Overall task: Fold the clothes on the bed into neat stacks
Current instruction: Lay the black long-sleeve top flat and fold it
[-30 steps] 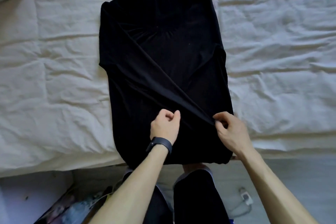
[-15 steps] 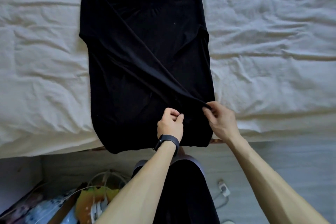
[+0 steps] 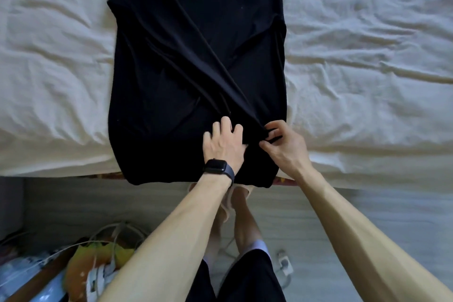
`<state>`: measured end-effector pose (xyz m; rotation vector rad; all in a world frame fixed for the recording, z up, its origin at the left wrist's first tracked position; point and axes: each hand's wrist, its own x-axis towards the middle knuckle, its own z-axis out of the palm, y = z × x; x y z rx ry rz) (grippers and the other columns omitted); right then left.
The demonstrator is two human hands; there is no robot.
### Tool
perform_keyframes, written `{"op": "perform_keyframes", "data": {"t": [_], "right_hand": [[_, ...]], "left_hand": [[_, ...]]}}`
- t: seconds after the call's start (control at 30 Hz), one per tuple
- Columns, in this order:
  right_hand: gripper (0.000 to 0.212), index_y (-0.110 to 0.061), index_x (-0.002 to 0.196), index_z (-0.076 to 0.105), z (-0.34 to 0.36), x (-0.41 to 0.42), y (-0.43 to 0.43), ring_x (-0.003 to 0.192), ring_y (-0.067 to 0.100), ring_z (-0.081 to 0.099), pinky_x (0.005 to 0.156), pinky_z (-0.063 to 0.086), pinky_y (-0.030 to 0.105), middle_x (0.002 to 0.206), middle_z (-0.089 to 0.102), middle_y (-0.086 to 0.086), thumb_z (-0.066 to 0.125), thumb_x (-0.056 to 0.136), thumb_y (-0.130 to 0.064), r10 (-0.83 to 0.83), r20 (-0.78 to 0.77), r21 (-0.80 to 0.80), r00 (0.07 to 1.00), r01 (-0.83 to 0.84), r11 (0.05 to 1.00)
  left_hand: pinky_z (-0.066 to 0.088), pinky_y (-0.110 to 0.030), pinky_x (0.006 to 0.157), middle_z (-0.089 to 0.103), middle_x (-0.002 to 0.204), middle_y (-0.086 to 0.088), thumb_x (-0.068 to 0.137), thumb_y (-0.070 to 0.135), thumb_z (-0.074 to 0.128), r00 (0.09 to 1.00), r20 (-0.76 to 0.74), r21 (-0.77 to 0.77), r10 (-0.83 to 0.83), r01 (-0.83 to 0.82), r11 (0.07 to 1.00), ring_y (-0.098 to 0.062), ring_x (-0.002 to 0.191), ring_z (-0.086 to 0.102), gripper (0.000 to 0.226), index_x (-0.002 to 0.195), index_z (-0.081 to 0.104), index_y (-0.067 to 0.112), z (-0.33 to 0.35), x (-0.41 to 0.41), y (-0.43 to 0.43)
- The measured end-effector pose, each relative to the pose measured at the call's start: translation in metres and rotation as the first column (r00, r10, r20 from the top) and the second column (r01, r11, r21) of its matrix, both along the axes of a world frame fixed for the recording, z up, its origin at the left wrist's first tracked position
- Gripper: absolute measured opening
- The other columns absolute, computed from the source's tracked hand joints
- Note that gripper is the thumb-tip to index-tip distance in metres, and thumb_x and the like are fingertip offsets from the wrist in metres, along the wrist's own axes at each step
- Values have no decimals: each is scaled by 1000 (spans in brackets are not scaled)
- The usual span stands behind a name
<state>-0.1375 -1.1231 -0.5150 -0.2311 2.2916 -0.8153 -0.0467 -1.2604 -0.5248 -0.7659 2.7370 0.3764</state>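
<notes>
A black garment [image 3: 186, 61] lies lengthwise on the bed [image 3: 367, 68], its sides folded inward and its lower hem hanging over the bed's near edge. A diagonal fold runs from its upper left down to the lower right. My right hand [image 3: 282, 147] pinches the end of that fold near the garment's lower right edge. My left hand [image 3: 224, 142], with a dark watch on the wrist, lies on the cloth just left of it with fingers spread and slightly bent, pressing the fabric down.
Cream wrinkled bedding [image 3: 49, 68] spreads on both sides of the garment. Below the bed edge is grey floor [image 3: 367, 216] with my legs, a white charger and cable [image 3: 284, 265], and a heap of colourful bags and items [image 3: 81, 267] at lower left.
My left hand has gone from a curled pinch to spread fingers pressing on the cloth. My right hand keeps its pinch on the fold. The view has tilted down toward the floor.
</notes>
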Motion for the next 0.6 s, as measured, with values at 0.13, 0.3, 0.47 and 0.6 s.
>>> {"op": "perform_keyframes", "data": {"t": [0.13,0.3,0.47,0.6], "right_hand": [[26,-37,105,63,-5,0,4,75,6,65,72,56,33,84,65,-12,78,84,-34,69,-46,-18,997,-70,997],[13,-35,97,64,-1,-1,12,74,7,65,71,55,34,81,67,-12,73,91,-41,34,9,-113,999,-32,993],[37,-32,114,46,14,-9,3,83,12,59,66,47,32,106,58,-14,68,87,-44,294,-143,53,945,-290,956],[17,-23,101,42,19,-23,-11,66,25,53,54,39,35,87,52,-5,50,89,-14,374,-308,148,875,-344,927]], "left_hand": [[41,-36,75,56,100,1,90,41,66,996,-91,150,26,-12,989,-23,95,54,20,101,69,25,-5,14,-6],[37,-26,64,62,95,10,91,46,62,943,-50,352,330,-293,889,-17,88,62,15,102,63,36,10,28,-5],[44,-30,59,65,85,11,91,46,59,901,-95,411,424,-352,841,-20,77,63,18,100,50,34,30,23,30],[39,-30,57,56,79,12,87,33,60,841,-98,349,531,-471,810,-19,69,56,17,97,46,33,39,19,38]]}}
